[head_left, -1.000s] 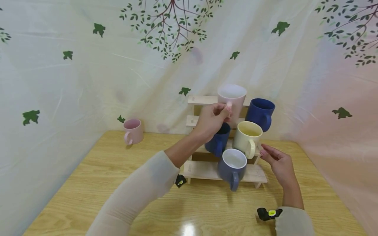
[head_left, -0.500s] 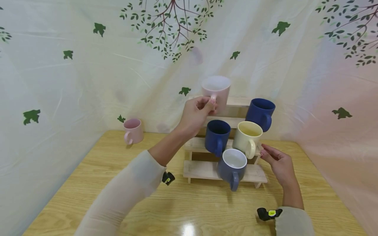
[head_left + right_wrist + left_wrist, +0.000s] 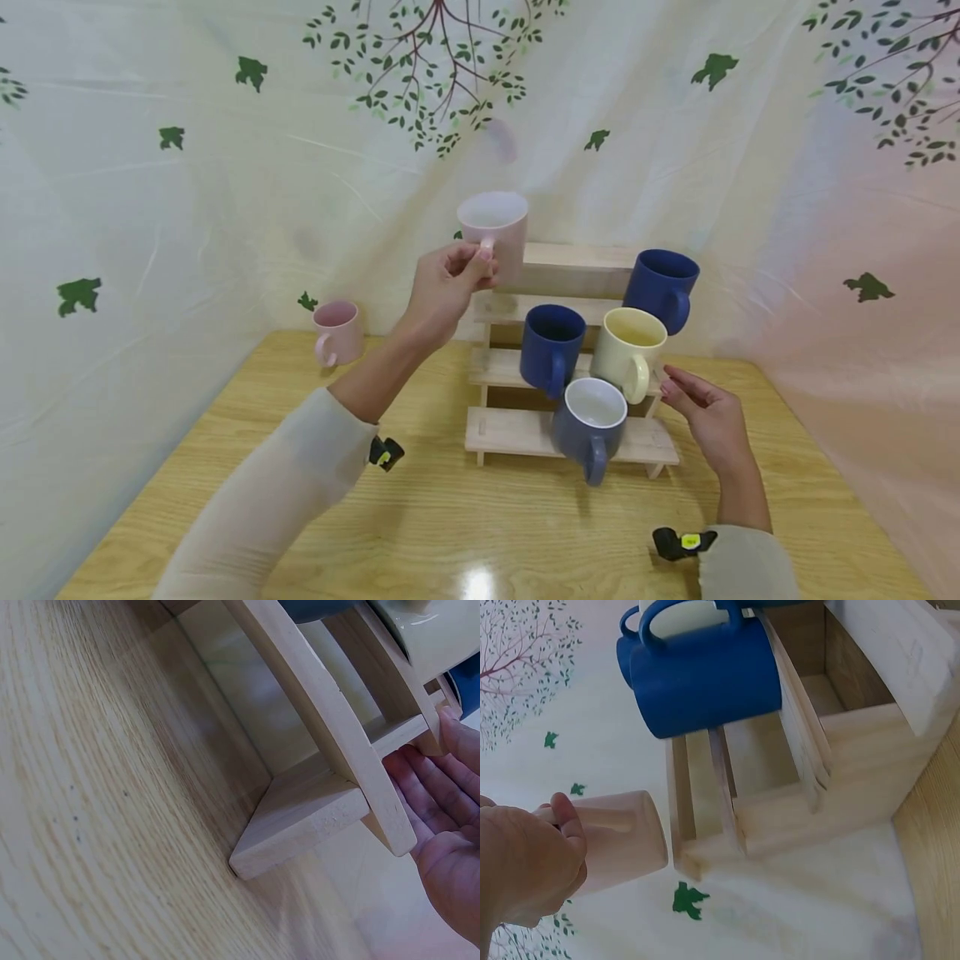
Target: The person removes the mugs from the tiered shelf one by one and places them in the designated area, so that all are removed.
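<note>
My left hand pinches the handle of a pale pink mug, raised upright beside the top left of a stepped wooden display rack. In the left wrist view the mug appears close to the rack's upper end. My right hand holds the right end of the rack's second step, thumb at the board's edge and fingers below. Standing on the rack are a grey-blue mug at the bottom, a navy mug and a cream mug above it, and another navy mug higher right.
A darker pink mug stands at the back left of the wooden table. A pale cloth with leaf prints hangs right behind the table and rack. Small black wrist cameras sit at both sleeves.
My left hand has carried the pale pink mug leftward and slightly up, away from the middle of the rack, uncovering the left navy mug and upper steps. My right hand has stayed put.
</note>
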`<state>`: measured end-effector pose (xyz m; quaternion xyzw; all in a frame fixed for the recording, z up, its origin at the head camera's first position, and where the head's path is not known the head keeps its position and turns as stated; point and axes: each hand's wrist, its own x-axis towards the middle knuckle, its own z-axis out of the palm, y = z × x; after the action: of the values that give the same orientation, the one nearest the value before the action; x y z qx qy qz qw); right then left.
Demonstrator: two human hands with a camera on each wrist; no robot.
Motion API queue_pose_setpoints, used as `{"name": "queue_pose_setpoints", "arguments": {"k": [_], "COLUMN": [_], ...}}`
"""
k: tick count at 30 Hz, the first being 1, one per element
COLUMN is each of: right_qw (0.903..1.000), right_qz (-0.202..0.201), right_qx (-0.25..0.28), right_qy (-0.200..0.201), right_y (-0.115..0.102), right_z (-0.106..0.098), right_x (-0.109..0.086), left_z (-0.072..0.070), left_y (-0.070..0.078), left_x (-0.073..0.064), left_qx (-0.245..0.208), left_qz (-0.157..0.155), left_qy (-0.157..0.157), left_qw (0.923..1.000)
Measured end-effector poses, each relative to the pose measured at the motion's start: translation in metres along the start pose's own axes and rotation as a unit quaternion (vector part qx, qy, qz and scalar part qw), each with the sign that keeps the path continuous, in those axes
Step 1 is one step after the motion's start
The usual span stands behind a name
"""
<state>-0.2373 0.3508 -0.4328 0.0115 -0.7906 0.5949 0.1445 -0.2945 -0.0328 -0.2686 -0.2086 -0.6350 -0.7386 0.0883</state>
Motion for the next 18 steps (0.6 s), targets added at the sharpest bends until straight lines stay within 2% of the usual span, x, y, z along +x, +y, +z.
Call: {"name": "queue_pose_setpoints", "arguments": {"k": [12, 18], "right_qw": [0.9999, 0.9997], "right_qz": [-0.004, -0.009], "right_qx": [0.009, 0.022], "right_qy": [-0.001, -0.001], "right_y": [-0.003, -0.003], "right_z": [0.003, 0.003], "right_x": [0.001, -0.002], "left_z": [-0.048, -0.064], "left_y": [-0.005, -0.009], "left_x": [-0.002, -0.006], "left_qx": [-0.009, 0.003], "left_qz": [0.007, -0.017], "left_qy": [0.036, 0.046], "left_qw": [0.9993, 0.9988]}}
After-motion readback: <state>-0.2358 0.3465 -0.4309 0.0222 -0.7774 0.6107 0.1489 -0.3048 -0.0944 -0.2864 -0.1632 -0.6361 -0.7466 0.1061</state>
